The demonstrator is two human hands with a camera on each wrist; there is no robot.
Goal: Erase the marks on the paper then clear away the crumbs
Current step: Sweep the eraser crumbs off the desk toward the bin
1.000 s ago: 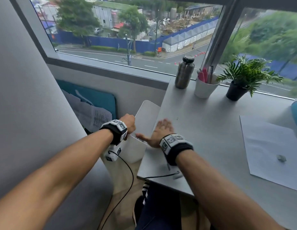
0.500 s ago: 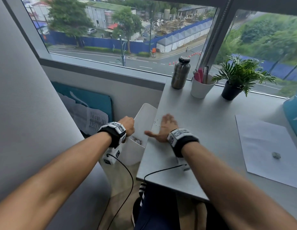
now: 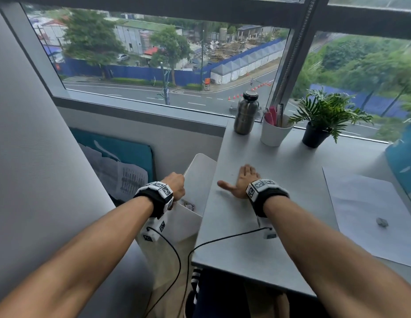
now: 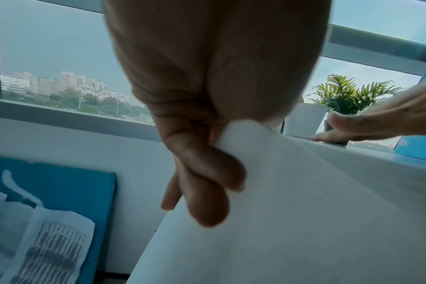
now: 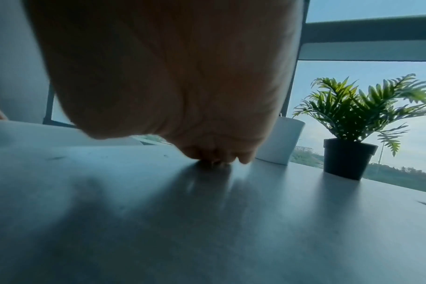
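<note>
Setting: matte grey desk (image 3: 257, 244) under a wide window.
Paper (image 3: 369, 216): flat white sheet, desk's right side; small grey eraser (image 3: 381, 222) lies on it.
Right hand (image 3: 242, 183): fingers straight, flat on desk near its left edge.
Left hand (image 3: 175, 184): fingers curled, gripping the smooth rim of a white bin (image 3: 195, 180) beside the desk.

Grey desk (image 3: 280, 237) with paper (image 3: 365, 214), bottle (image 3: 245, 113), cup (image 3: 275, 133), potted plant (image 3: 323, 118).
</note>
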